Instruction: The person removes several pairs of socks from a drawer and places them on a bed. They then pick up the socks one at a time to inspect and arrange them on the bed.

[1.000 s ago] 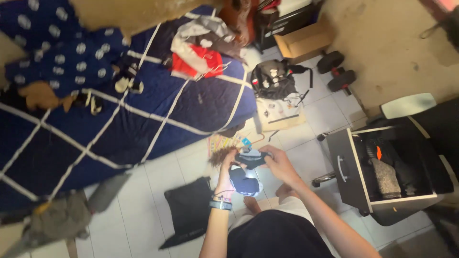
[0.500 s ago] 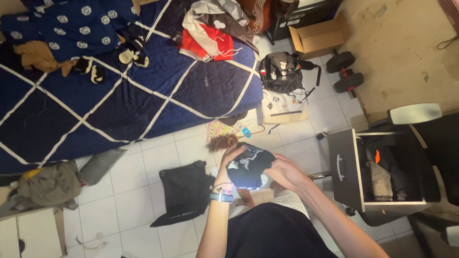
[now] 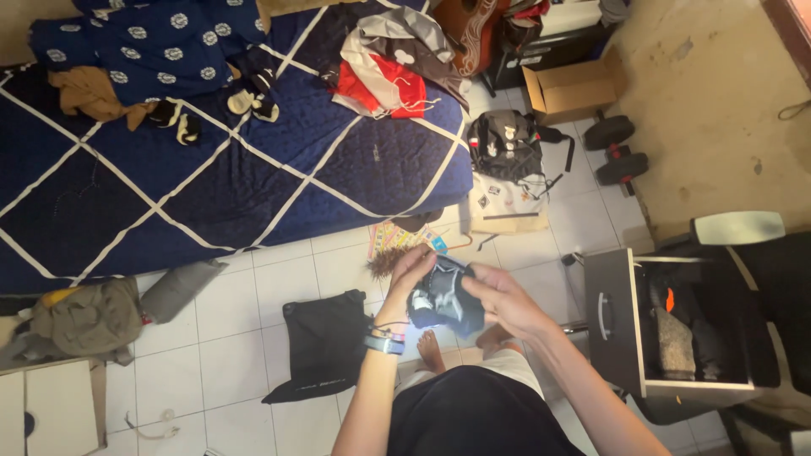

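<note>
I stand on a white tiled floor and hold a small dark blue piece of clothing [image 3: 445, 297] in front of my waist. My left hand [image 3: 408, 272], with bands on its wrist, grips the garment's left side. My right hand [image 3: 501, 297] grips its right side from above. The cloth is bunched between both hands, so its full shape is hidden. My bare feet show just below it.
A bed with a navy, white-lined cover [image 3: 220, 169] fills the upper left, strewn with clothes. A black bag [image 3: 321, 342] lies on the tiles to my left. An open black drawer [image 3: 667, 325] holding clothes stands at my right. A backpack [image 3: 505, 143], cardboard box [image 3: 574, 84] and dumbbells [image 3: 621, 152] lie beyond.
The view has tilted down and back, so the bed sits higher in frame. Both hands kept hold of the dark garment and worked it closer together.
</note>
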